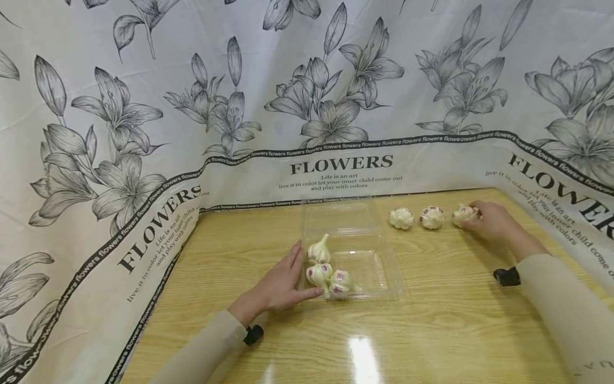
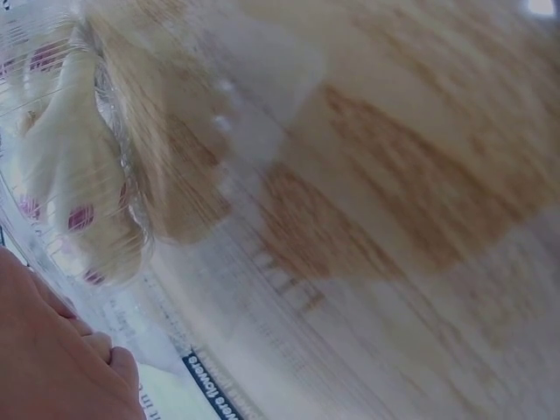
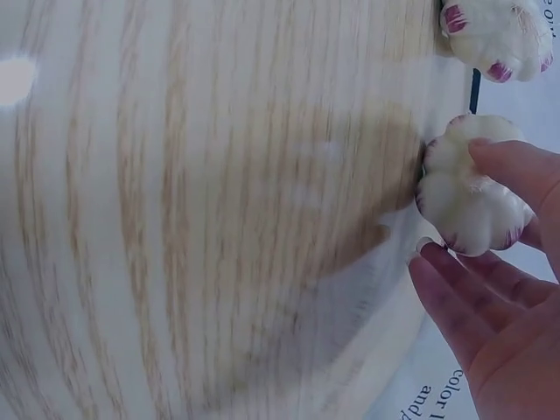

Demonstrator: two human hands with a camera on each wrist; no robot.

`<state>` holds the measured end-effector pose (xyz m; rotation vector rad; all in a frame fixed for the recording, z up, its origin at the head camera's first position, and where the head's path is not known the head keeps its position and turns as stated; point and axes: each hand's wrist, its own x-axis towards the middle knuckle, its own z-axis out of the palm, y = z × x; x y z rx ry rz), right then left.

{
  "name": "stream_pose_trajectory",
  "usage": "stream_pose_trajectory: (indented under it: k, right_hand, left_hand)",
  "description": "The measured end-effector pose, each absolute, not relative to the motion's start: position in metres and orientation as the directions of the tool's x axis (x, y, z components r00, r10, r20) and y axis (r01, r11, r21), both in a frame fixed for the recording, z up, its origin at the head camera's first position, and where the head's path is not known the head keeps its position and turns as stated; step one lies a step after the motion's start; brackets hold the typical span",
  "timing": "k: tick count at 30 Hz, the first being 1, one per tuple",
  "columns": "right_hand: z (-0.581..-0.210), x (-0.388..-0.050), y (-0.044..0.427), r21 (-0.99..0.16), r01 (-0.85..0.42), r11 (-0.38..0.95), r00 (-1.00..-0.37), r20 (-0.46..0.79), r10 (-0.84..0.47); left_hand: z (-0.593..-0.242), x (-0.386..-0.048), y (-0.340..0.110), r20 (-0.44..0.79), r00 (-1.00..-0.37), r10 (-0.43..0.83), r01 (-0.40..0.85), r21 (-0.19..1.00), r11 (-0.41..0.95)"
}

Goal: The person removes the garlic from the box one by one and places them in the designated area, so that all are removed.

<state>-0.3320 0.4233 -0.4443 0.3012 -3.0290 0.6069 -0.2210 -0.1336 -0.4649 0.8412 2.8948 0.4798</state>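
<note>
A clear plastic container [image 1: 369,266] with its lid folded back lies on the table, three garlic bulbs inside its left part, one of them [image 1: 318,250] at the back. My left hand [image 1: 280,282] rests at the container's left side, fingers straight and thumb along the front edge. To the right, three more bulbs stand in a row near the back edge. My right hand [image 1: 496,224] holds the rightmost bulb [image 1: 462,215] between thumb and fingers; in the right wrist view the thumb lies on top of this bulb [image 3: 472,197].
The other two bulbs of the row, a left one [image 1: 401,218] and a middle one [image 1: 432,217], stand just right of the container's lid. Flower-printed cloth [image 1: 336,176] hangs behind and at both sides of the wooden table [image 1: 431,330].
</note>
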Motion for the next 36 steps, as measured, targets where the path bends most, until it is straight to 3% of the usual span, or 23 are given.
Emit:
stream_pose_trajectory:
  k: [9, 22, 36]
  right_hand:
    - [-0.445, -0.327, 0.422, -0.398, -0.186, 0.898, -0.982, 0.095, -0.162]
    - [-0.436, -0.314, 0.430, -0.420, -0.119, 0.900, -0.991, 0.001, -0.131]
    - [-0.421, -0.292, 0.426, -0.338, -0.253, 0.906, -0.967, 0.125, -0.224]
  left_hand:
    - [-0.462, -0.220, -0.133, -0.007, -0.846, 0.533, 0.504, 0.316, 0.804]
    - [-0.461, -0.222, -0.133, -0.002, -0.842, 0.539, 0.511, 0.315, 0.800]
    - [-0.460, -0.222, -0.134, -0.002, -0.839, 0.544, 0.516, 0.314, 0.797]
